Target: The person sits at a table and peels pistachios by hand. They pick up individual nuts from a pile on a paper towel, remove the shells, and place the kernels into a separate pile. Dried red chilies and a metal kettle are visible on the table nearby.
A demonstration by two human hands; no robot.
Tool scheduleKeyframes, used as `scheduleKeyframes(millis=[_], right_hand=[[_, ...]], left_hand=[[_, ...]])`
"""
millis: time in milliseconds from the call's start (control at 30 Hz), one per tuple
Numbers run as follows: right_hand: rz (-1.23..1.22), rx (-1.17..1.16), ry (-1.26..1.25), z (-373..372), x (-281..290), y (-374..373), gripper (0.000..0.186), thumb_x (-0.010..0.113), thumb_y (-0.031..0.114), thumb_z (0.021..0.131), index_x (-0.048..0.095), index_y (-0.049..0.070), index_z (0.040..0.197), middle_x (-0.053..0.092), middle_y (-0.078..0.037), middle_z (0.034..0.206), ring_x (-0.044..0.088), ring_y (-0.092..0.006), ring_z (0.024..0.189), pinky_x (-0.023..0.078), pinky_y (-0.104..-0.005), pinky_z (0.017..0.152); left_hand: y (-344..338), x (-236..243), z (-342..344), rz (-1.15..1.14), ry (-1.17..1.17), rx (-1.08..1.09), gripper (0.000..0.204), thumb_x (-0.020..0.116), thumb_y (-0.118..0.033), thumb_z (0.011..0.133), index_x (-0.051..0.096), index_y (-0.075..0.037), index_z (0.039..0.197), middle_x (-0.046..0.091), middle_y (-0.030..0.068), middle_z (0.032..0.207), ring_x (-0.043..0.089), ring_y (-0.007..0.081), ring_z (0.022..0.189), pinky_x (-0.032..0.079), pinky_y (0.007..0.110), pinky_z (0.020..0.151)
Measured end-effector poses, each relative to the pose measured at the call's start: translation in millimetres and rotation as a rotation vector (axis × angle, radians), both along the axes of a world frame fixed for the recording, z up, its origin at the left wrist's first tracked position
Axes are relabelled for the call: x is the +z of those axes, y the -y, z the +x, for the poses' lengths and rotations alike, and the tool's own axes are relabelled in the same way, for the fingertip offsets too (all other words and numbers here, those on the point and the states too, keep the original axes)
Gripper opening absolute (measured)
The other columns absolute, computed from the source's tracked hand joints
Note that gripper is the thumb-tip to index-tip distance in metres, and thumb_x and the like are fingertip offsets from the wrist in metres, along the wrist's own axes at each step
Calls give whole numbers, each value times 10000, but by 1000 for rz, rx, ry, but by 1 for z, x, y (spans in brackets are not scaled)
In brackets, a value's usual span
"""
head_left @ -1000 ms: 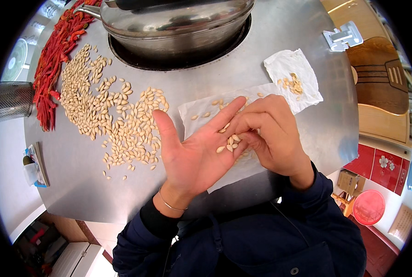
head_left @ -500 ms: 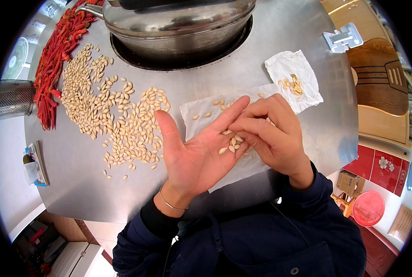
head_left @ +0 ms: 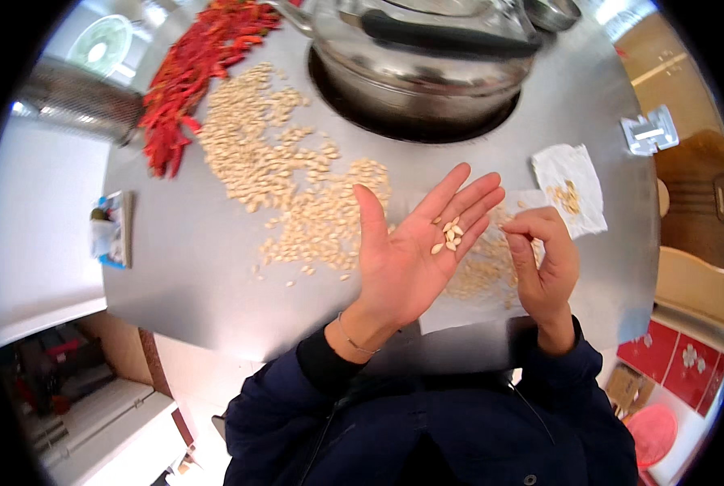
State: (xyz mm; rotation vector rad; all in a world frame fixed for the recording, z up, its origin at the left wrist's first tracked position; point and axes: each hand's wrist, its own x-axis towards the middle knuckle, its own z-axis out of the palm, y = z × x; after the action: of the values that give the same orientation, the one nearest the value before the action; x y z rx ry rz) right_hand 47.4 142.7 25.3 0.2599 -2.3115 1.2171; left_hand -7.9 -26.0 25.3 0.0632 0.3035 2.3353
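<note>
My left hand [head_left: 414,259] is open, palm up with fingers stretched, and a few pale pumpkin seeds [head_left: 452,236] rest at the base of its fingers. Just to its right, my right hand [head_left: 544,267] is closed in a pinch over the blurred sheet of white paper [head_left: 459,318], which has seeds scattered on it; what sits between the fingertips is too small to make out. A broad spread of seeds [head_left: 256,142] covers the steel table [head_left: 167,267] left of my hands. A crumpled white paper [head_left: 589,206] with tan bits lies beyond my right hand.
Red dried chilies [head_left: 179,97] line the back left, beside a mesh cylinder [head_left: 82,101]. A steel pot [head_left: 410,89] sits in a round opening at the back. A small white and blue item [head_left: 115,231] is at the left edge, a metal clip [head_left: 649,130] at the right.
The whole view has shifted and tilted. My right hand has drawn away rightward from my left palm, leaving the seeds in it uncovered; my left hand's fingers are now spread side by side.
</note>
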Motion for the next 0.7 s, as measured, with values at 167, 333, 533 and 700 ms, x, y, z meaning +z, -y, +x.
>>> scheduleKeyframes(millis=[167,333,533,700], right_hand=[[14,58,10,2,0,3,111,650,-14,829,616,11,931,615,-105,829,543,-177,652,448,-255,574],[13,86,4,2,1,6,93,647,-1,842,610,4,927,606,-101,819,532,-171,635,437,-245,565],[-1,68,-5,0,0,4,71,642,3,851,609,3,915,593,-92,798,529,-159,615,432,-245,566],[-4,45,-10,0,0,2,84,636,-5,852,608,0,931,587,-83,790,528,-147,611,430,-240,569]], left_hand=[[51,13,-1,-73,-77,363,1043,298,-762,856,159,73,1467,179,225,1542,167,338,1438,162,413,1178],[140,5,-3,-53,-125,634,966,355,-671,907,165,106,1448,175,236,1537,153,332,1442,180,401,1182],[171,-10,-21,-485,-201,755,968,306,-704,901,208,88,1449,240,232,1518,209,316,1428,207,373,1169],[172,-24,-22,-966,-584,652,1034,112,-793,849,265,23,1465,303,194,1507,239,282,1422,133,361,1160]])
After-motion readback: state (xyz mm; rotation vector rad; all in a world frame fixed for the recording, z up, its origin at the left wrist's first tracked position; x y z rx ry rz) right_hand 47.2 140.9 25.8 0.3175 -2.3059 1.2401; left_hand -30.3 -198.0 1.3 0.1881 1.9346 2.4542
